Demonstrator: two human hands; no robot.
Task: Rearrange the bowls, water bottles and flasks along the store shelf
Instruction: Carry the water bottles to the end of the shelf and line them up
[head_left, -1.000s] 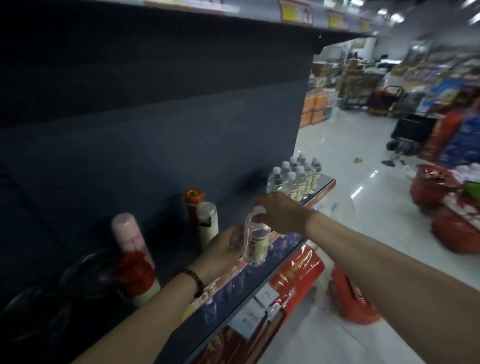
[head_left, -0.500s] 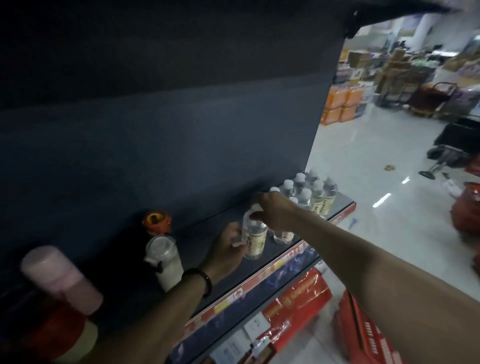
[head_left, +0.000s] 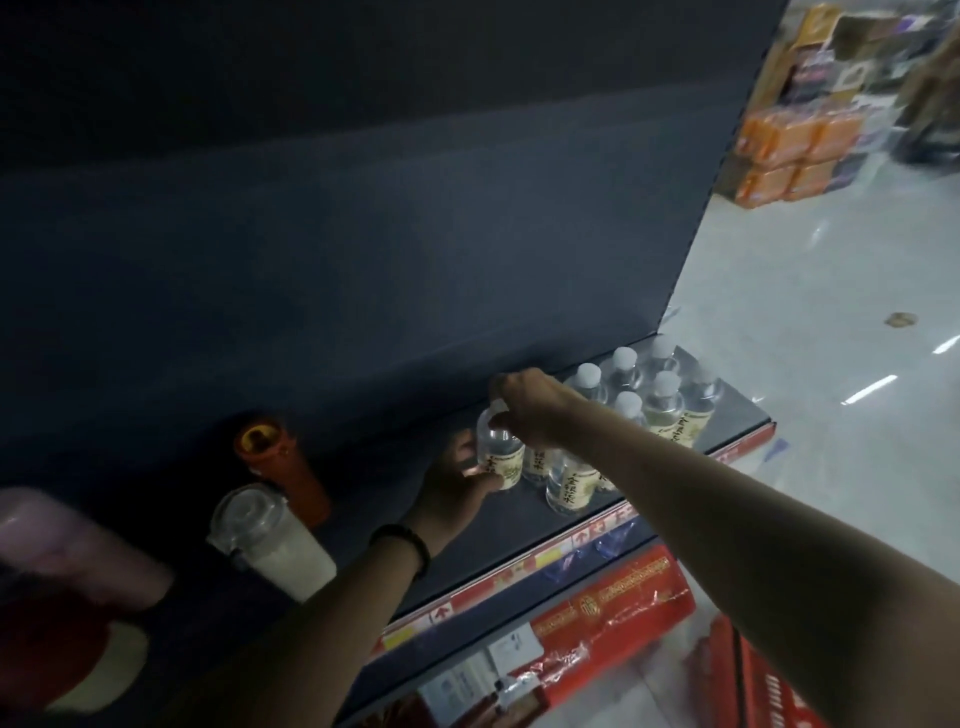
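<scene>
Right hand (head_left: 524, 410) comes in from above and pinches the cap and neck of a clear plastic water bottle with a cream label (head_left: 501, 460), fingers curled tight around the top. Left hand (head_left: 457, 483), wearing a black wristband (head_left: 402, 545), cups the lower body of that bottle from seven o'clock, thumb across the label. The two-handed hold looks meant to keep the bottle upright while it is set down; whether its base touches the dark grey metal store shelf (head_left: 519, 525) cannot be told, since the left hand hides it.

Just beside the bottle at four o'clock stand two matching labelled bottles (head_left: 569, 483), and past them at two o'clock a tight group of white-capped water bottles (head_left: 652, 400) fills the shelf's far end. The held bottle probably goes at the near edge of that group, extending the row.

At nine o'clock, well apart, stands an orange cylindrical flask (head_left: 283, 467); nearer the camera, at eight o'clock, are a white flask with a clear lid (head_left: 270, 540) and a blurred pink flask (head_left: 67, 545). That split suggests sorting by kind. A red and yellow price strip (head_left: 519, 571) runs along the shelf's front edge.
</scene>
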